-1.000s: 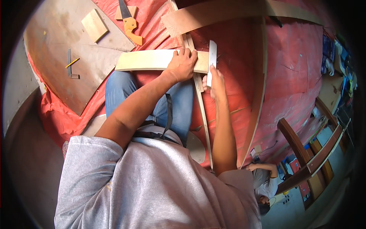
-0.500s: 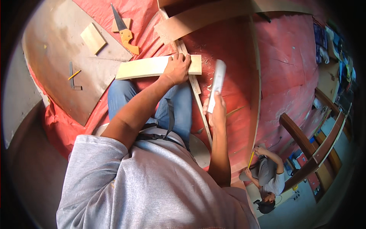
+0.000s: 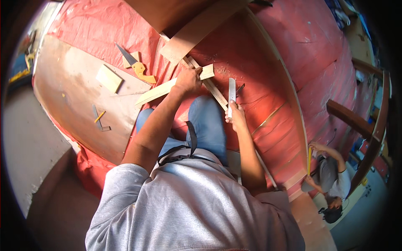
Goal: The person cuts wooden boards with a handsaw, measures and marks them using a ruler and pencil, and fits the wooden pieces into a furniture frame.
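Observation:
My left hand (image 3: 189,80) is closed around a pale wooden board (image 3: 157,93), gripping it near its right end. The board lies slantwise above my knees, its narrow side turned up, and its right end crosses a long wood strip (image 3: 217,94). To the right of it, my right hand (image 3: 236,117) is wrapped round the lower end of a flat, silvery blade-like tool (image 3: 232,90). That tool points away from me, apart from the board. A small dark object (image 3: 240,88) shows beside the blade; its kind is unclear.
On the left, a brown panel (image 3: 73,92) bears a wood block (image 3: 109,78), a try square (image 3: 97,119) and a pencil (image 3: 100,116). A yellow-handled handsaw (image 3: 144,73) lies beyond. At right sits another person (image 3: 331,173) with a yellow tape measure (image 3: 310,161).
The board has been turned from showing its broad face to showing its narrow side, and its left end has dropped. The blade-like tool is more upright. My view has shifted.

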Available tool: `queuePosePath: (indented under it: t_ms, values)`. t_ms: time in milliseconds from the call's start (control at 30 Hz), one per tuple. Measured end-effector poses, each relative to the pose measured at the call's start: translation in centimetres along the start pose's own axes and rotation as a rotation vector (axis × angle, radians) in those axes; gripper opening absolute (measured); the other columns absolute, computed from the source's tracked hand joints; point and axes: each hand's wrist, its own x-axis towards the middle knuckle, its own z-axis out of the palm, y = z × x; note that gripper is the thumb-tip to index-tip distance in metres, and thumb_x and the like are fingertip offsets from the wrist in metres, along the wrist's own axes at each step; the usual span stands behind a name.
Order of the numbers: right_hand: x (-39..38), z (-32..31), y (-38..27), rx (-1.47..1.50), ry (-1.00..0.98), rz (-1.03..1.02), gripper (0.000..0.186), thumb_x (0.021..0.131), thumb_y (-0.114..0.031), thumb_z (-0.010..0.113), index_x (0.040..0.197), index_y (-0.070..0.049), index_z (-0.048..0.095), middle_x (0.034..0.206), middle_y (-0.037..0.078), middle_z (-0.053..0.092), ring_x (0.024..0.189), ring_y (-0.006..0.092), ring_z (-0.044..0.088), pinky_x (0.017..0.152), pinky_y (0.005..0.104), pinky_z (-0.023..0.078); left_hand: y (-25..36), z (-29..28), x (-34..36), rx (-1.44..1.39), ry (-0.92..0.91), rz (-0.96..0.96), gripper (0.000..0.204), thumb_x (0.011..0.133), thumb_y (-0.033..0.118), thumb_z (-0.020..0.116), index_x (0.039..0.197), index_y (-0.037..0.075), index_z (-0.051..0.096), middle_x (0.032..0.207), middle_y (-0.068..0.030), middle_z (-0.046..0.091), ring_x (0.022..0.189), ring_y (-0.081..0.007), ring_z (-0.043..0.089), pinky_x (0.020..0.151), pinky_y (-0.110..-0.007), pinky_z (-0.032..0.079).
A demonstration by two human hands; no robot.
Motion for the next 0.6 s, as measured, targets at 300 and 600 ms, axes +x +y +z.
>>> queuePosePath:
  t_ms: [300, 600]
  values:
    - [-0.1, -0.1, -1.4, -0.135, -0.029, -0.128, 0.041, 0.107, -0.046, 0.054, 0.110, -0.005, 0.057, 0.074, 0.006, 0.060, 0.053, 0.0161, 0.058, 0.045, 0.0294, 0.048, -1.0, -3.1, 1.3, -0.067, -0.190, -0.095, 0.039, 0.089, 0.033, 0.068, 0.124, 0.015, 0.073, 0.098, -0.0215, 0.075, 0.095, -0.0411, 0.072, 0.087, -0.049, 0.058]
    - [8.6, 8.4, -3.8, 0.697, -0.371, 0.114, 0.042, 0.105, -0.058, 0.052, 0.113, -0.017, 0.060, 0.094, 0.005, 0.065, 0.081, 0.0203, 0.062, 0.068, 0.0421, 0.053, -2.6, -1.6, -1.2, 0.011, -0.231, 0.007, 0.057, 0.085, 0.021, 0.068, 0.142, 0.017, 0.062, 0.107, -0.0212, 0.075, 0.102, -0.0383, 0.072, 0.090, -0.047, 0.057]
